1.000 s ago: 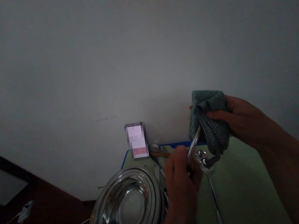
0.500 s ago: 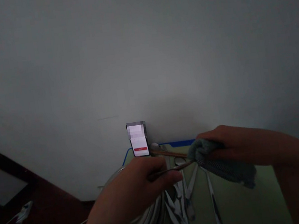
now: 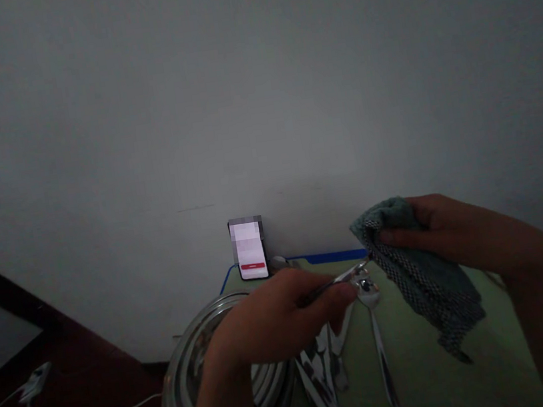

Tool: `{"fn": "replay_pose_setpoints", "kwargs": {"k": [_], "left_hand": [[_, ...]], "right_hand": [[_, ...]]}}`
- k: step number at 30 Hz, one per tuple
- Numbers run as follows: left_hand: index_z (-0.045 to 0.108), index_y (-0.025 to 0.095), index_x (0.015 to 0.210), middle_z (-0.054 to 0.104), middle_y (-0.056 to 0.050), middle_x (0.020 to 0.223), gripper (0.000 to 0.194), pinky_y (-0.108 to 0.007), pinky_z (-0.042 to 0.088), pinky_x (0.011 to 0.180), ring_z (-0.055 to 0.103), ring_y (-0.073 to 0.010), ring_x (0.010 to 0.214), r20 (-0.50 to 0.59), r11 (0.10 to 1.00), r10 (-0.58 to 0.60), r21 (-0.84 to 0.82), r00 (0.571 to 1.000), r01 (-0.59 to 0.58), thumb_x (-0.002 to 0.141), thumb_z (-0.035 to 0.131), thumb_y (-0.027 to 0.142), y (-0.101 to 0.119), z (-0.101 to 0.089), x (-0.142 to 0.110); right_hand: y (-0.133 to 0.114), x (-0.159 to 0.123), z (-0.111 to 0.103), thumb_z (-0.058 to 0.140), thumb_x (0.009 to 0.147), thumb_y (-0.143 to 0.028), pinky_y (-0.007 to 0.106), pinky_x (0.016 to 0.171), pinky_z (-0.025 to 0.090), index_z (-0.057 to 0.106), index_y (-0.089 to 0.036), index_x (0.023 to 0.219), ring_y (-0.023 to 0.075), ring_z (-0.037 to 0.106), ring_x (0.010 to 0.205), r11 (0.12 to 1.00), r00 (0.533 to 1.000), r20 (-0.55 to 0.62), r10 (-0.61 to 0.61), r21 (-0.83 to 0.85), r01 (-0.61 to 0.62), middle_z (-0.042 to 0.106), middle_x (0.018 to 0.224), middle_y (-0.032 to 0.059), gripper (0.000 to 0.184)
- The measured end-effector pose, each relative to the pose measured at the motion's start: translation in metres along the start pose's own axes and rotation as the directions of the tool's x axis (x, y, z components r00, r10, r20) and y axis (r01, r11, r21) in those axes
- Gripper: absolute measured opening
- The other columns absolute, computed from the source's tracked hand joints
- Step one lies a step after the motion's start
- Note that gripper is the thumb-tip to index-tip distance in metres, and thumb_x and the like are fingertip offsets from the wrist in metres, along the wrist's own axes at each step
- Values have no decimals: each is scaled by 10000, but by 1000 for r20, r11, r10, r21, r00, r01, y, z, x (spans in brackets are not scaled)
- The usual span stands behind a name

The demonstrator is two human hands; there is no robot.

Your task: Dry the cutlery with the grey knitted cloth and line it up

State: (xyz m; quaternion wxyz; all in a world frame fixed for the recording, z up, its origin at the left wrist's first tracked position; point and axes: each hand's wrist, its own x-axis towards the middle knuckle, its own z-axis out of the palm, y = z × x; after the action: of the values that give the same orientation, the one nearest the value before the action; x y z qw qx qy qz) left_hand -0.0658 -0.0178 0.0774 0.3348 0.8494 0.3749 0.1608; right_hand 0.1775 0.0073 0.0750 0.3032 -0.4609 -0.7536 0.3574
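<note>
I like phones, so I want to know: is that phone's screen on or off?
On. The phone shows a bright, pale screen with a red bar near its bottom.

Two bare hands, the left hand (image 3: 286,309) and the right hand (image 3: 426,225), show with uncovered wrists and stretches of bare forearm. The left hand has a broad, rounded back and a thumb with a blunt, rounded tip; its fingers show only in part. The left forearm (image 3: 228,398) is smooth in outline and bare up to the bottom of the view, where a dark patch lies beside it, too dim to tell as cloth or shadow. The right hand is partly hidden, its thumb slim and tapering. The right forearm (image 3: 538,267) is bare and widens away from the wrist. Nails and fine skin detail are too dim to make out.
</note>
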Motion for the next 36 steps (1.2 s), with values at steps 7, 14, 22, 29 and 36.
{"fn": "replay_pose_setpoints", "kwargs": {"k": [7,14,22,29,36], "left_hand": [[534,160,636,355,63,537,434,-194,242,431,324,-78,488,13,997,-46,70,999,45,874,424,506,-9,-8,-2],[501,165,662,395,56,577,431,-207,294,476,371,-83,523,92,994,-74,91,993,65,893,379,507,-14,-12,-1],[527,164,715,476,39,621,389,-199,333,505,434,-86,561,163,998,-50,54,985,42,907,369,464,-10,-16,2],[528,164,750,471,39,632,372,-205,333,509,435,-87,569,186,997,-50,65,981,38,916,359,450,-12,-14,5],[507,170,733,437,43,609,397,-220,293,489,429,-90,557,168,988,-31,154,985,5,928,317,459,-11,-5,13]], "right_hand": [[-11,-4,1,551,818,-380,247,614,465,631,-201,845,149,598,683,974,979,202,-6,-221,51,665,770,-3,197],[-14,-1,8,527,832,-407,241,626,448,617,-213,900,149,593,713,957,968,251,-5,-279,77,654,793,-12,225],[-15,1,9,526,841,-383,235,626,440,615,-225,890,139,590,709,941,968,250,-7,-325,90,647,776,-24,188],[-13,0,9,527,831,-374,239,600,433,617,-225,876,145,593,696,932,974,227,-5,-352,87,652,767,-17,180],[-7,2,7,530,831,-361,248,596,433,612,-210,859,157,592,698,927,978,209,13,-368,66,649,757,3,173]]}}
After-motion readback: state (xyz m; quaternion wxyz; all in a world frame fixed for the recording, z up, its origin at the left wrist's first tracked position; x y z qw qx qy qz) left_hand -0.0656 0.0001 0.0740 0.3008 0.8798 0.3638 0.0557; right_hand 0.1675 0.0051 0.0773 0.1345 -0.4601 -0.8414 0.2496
